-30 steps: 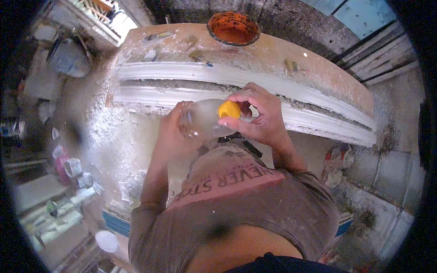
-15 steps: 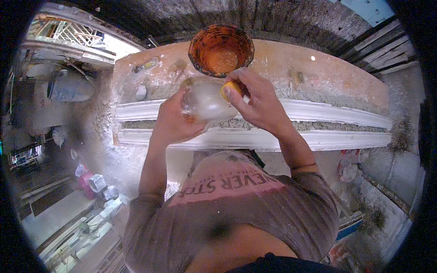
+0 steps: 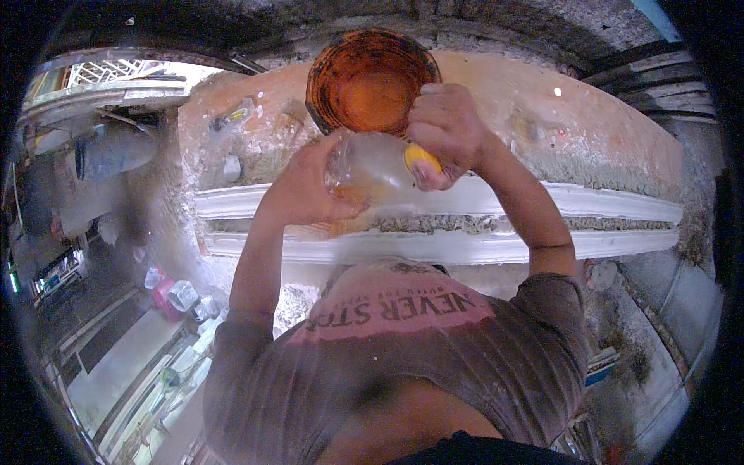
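A clear plastic bottle (image 3: 377,164) lies tilted on its side above the white mouldings, with an amber tint showing in its lower part. Wrapped around its body from the left is my left hand (image 3: 304,184). My right hand (image 3: 448,128) is curled around the yellow cap (image 3: 417,161) at the bottle's right end; the frames do not show whether the cap is still seated. Just beyond both hands stands a round bucket (image 3: 322,54), dark at the rim and stained orange inside.
Two long white mouldings (image 3: 542,200) run across the near side of a dusty orange-brown bench (image 3: 496,93). A tool with a yellow part (image 3: 229,120) lies at the bench's left. Pink and white containers (image 3: 167,294) stand on the floor at lower left.
My right hand has turned and closed more fully around the cap, its elbow swinging outward. The bottle and both hands now sit slightly further right, and the bucket looks larger.
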Action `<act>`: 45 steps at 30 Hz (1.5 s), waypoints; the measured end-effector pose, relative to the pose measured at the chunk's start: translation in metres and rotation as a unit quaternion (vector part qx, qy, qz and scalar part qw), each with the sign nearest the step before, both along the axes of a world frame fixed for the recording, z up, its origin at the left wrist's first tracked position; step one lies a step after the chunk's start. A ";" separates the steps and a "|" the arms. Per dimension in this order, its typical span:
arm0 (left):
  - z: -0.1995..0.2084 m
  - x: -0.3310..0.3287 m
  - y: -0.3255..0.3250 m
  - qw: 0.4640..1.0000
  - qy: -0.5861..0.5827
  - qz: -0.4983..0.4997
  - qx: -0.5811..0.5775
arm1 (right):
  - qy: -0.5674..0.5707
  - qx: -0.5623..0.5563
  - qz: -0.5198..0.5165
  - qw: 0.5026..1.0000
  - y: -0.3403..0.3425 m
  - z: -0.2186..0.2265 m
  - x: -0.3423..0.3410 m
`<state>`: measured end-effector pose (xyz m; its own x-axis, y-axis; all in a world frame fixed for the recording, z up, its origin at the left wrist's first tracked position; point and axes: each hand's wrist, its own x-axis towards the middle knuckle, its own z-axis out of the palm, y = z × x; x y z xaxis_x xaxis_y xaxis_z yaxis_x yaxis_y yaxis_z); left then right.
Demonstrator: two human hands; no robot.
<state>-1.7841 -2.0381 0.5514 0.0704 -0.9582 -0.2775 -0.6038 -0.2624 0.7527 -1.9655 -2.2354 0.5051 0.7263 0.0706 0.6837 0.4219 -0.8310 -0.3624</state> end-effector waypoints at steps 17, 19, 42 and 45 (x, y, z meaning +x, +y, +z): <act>-0.017 0.047 -0.004 0.989 -0.116 0.003 0.094 | 0.179 0.197 0.028 0.963 0.013 -0.019 -0.011; -0.014 0.046 -0.003 0.986 -0.120 0.028 0.111 | 0.147 0.269 -0.029 0.951 0.007 -0.029 -0.017; -0.022 0.017 -0.055 0.968 -0.244 -0.005 0.051 | 0.342 0.458 -0.507 0.645 0.049 -0.158 -0.114; -0.019 0.005 -0.070 0.966 -0.256 -0.013 0.041 | 0.327 0.456 -0.516 0.647 0.055 -0.157 -0.110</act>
